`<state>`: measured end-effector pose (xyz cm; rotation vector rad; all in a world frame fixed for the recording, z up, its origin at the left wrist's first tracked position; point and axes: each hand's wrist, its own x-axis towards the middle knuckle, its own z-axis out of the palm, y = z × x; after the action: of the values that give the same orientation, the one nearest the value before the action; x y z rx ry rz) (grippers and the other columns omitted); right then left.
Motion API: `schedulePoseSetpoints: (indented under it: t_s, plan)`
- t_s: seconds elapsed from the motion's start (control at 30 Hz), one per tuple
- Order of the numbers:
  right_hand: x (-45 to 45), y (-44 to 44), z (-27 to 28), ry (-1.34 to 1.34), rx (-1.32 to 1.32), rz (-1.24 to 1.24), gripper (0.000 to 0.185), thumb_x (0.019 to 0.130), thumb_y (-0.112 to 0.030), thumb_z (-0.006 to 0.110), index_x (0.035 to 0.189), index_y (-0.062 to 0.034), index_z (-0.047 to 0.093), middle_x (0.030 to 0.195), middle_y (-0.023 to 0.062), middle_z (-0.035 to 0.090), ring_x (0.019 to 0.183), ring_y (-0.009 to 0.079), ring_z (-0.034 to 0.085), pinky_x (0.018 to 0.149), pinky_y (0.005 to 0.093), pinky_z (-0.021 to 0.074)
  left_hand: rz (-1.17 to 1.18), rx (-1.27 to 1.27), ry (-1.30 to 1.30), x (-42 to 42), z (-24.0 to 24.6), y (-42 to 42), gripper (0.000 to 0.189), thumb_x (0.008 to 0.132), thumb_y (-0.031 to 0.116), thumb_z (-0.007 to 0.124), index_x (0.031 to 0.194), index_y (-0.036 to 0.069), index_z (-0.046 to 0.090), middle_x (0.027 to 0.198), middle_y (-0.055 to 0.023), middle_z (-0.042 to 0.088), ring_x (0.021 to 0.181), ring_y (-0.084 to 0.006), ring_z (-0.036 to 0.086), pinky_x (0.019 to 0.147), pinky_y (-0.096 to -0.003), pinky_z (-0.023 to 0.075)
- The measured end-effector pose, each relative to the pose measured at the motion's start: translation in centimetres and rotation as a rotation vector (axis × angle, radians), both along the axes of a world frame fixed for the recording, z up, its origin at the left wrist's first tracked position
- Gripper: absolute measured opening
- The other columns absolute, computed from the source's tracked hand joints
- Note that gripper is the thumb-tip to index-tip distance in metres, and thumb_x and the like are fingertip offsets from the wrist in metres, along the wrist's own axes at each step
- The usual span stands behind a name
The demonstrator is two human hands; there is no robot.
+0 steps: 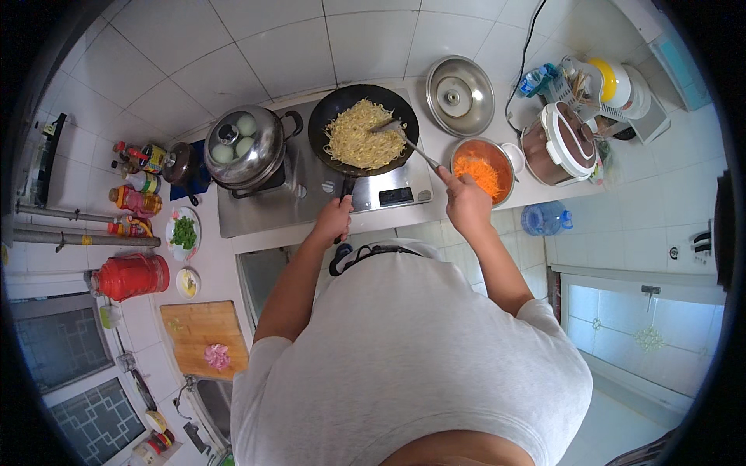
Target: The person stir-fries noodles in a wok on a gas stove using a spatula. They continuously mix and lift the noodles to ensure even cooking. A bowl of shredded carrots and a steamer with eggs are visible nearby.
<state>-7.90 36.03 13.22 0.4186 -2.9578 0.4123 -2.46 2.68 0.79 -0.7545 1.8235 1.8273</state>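
My left hand (pixel 334 220) is closed around the handle (pixel 348 186) of a black wok (pixel 317 110) on the stove. Pale yellow bean sprouts (pixel 356 140) fill the middle of the wok. In my right hand (pixel 470 204) is the long handle of a metal spatula (pixel 421 152), whose blade rests among the sprouts. Just beyond that hand, a steel bowl (pixel 508 154) holds shredded carrot (pixel 479 173). Left of the wok stands a lidded steamer pot (pixel 247 154); several pale round items show through its glass lid.
A steel lid (pixel 475 110) leans by the wall, near a rice cooker (pixel 556 145) and a dish rack (pixel 641 116). Along the left counter are sauce bottles (pixel 137 201), a plate of chopped greens (pixel 183 233), a red thermos (pixel 133 276) and a cutting board (pixel 201 326) with sliced meat (pixel 217 356).
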Motion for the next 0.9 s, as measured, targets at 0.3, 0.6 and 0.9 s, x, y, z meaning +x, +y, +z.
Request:
schedulePoseSetpoints:
  t_s: [0.3, 0.6, 0.9]
  plan:
    - [-0.3, -6.2, 0.5, -0.027, 0.012, 0.109, 0.067, 0.088, 0.002, 0.066, 0.146, -0.0297, 0.075, 0.098, 0.0125, 0.069, 0.079, 0.0367, 0.073, 0.067, 0.0510, 0.0593, -0.050, -0.012, -0.001, -0.2, -0.3, -0.1, 0.048, 0.119, 0.052, 0.047, 0.114, 0.005, 0.056, 0.070, -0.0005, 0.048, 0.046, -0.0141, 0.043, 0.042, -0.0361, 0.0405]
    - [-3.1, -6.2, 0.2, -0.018, 0.050, 0.068, 0.066, 0.087, -0.001, 0.069, 0.147, -0.0283, 0.074, 0.103, 0.0134, 0.071, 0.082, 0.0369, 0.075, 0.071, 0.0515, 0.0604, -0.029, -0.045, 0.000, 0.0, -0.3, 0.0, 0.050, 0.118, 0.050, 0.047, 0.112, 0.002, 0.059, 0.073, -0.0031, 0.051, 0.050, -0.0161, 0.048, 0.043, -0.0375, 0.0435]
    - [-1.1, -3.1, 0.9, -0.055, 0.051, 0.002, 0.057, 0.093, -0.005, 0.071, 0.145, -0.0276, 0.076, 0.099, 0.0147, 0.070, 0.084, 0.0371, 0.074, 0.072, 0.0525, 0.0589, -0.053, -0.018, -0.011, -0.3, -0.8, -0.1, 0.053, 0.118, 0.057, 0.044, 0.115, 0.005, 0.055, 0.073, -0.0019, 0.048, 0.049, -0.0141, 0.044, 0.044, -0.0367, 0.0421]
